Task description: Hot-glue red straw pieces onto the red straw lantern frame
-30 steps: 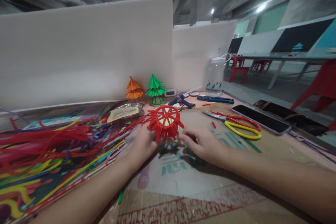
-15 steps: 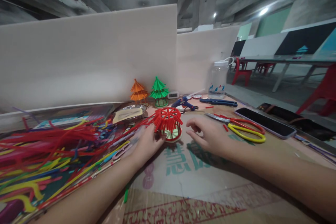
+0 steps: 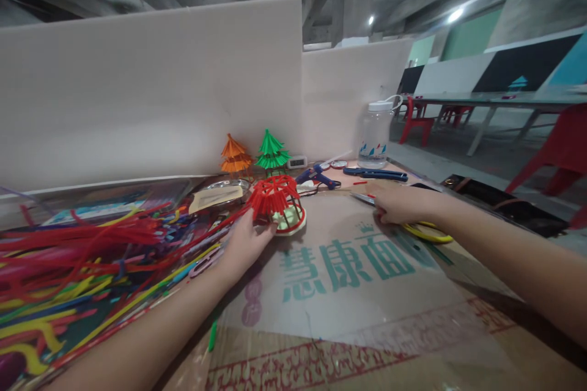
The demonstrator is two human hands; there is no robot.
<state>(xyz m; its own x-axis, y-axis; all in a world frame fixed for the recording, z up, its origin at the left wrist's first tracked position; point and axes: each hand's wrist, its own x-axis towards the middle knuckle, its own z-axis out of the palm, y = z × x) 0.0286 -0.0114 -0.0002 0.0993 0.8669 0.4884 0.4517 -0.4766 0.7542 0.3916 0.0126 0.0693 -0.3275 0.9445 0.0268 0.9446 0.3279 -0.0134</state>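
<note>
My left hand (image 3: 250,237) grips a small red pavilion model (image 3: 276,197) at its left side, thumb by its pale base. The model has a fringed red roof, thin posts and a red-rimmed base, and leans a little to the left. Over a pair of scissors, my right hand (image 3: 400,203) has its fingers curled down, and what is in them is hidden. Of the scissors, a blade tip and the yellow handle (image 3: 428,233) show. A small red strip (image 3: 360,183) lies just beyond that hand.
Many coloured strips (image 3: 82,250) are heaped at left. Behind stand an orange model (image 3: 235,156), a green model (image 3: 272,153), a metal dish (image 3: 238,186), a blue glue gun (image 3: 317,176), blue-handled pliers (image 3: 376,175) and a water bottle (image 3: 375,134). A black pouch (image 3: 504,204) lies at right.
My right hand has moved right, from beside the model to over the scissors, and its fingers have curled. The model in my left hand has tilted to the left.
</note>
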